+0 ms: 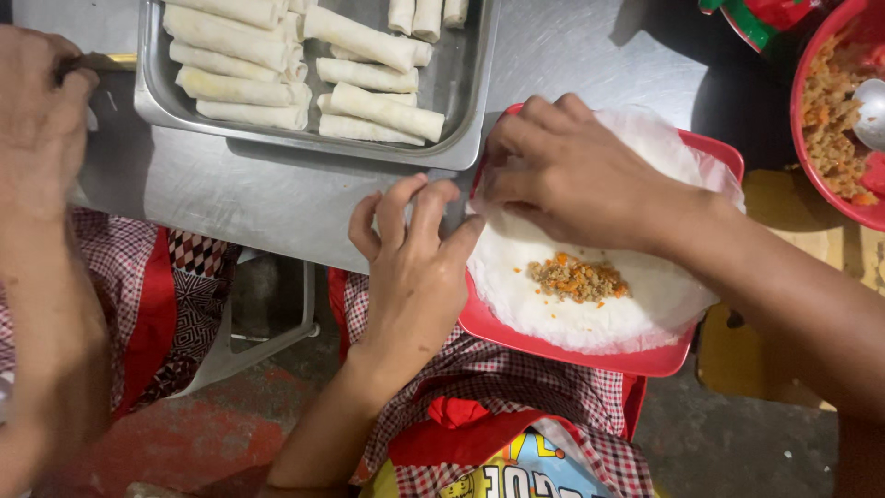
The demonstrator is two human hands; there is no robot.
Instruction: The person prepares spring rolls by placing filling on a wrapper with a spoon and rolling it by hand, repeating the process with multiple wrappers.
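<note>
The left hand (415, 254), nearest the camera at centre frame, pinches the edge of a thin white wrapper (590, 304). The right hand (572, 171) presses fingers together on the wrapper's upper edge. The wrapper lies on a red plate (645, 361), minced filling (576, 279) at its middle. Upper left, a steel tray (461, 83) of rolled spring rolls (378, 106) sits on the worktop (240, 189); another person's hand (41, 120) is at far left.

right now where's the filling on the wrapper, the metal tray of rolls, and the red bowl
filling (577, 279), head view, middle of the orange-brown heap
metal tray (459, 88), head view, bare floor near right wall
red bowl (800, 138), head view, left rim
</note>
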